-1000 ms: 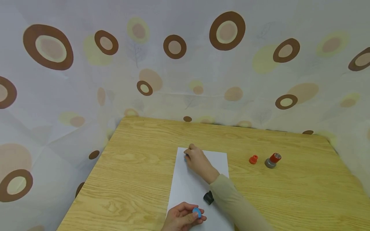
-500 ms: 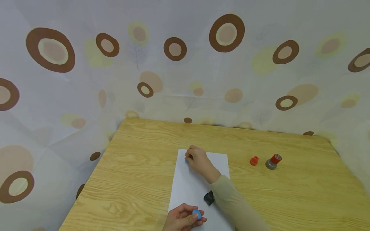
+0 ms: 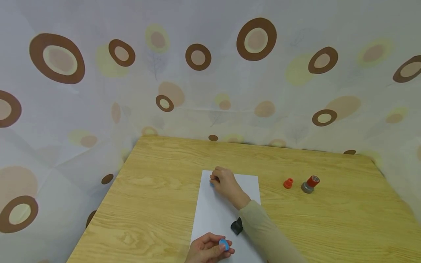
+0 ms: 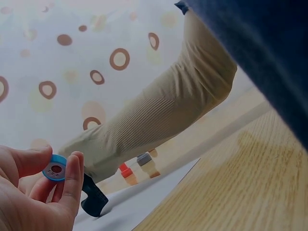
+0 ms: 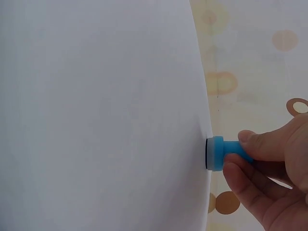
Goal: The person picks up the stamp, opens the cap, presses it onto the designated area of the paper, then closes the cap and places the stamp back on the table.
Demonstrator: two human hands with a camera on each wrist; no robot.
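Observation:
My left hand [image 3: 207,249] pinches a small round blue cap [image 4: 55,168] between thumb and fingers. In the left wrist view its pale face carries a dark round mark. At the far end of the white paper [image 3: 213,210], my right hand [image 3: 227,184] grips a blue stamp [image 5: 230,152] by its handle. The right wrist view has the stamp's dark-edged base against the paper, apart from any visible gap. A black curved object [image 3: 236,226] lies on the paper beside the right sleeve; its kind is unclear.
Right of the paper, a small red piece [image 3: 288,183] and a red-and-grey stamp-like object [image 3: 310,184] stand on the wooden table [image 3: 148,204]. A patterned curtain [image 3: 131,84] closes off the back and left. The right forearm [image 3: 268,233] crosses over the paper.
The right hand has shifted slightly at the paper's far end, and more of the blue stamp shows below its fingers. The left hand keeps its hold on the cap.

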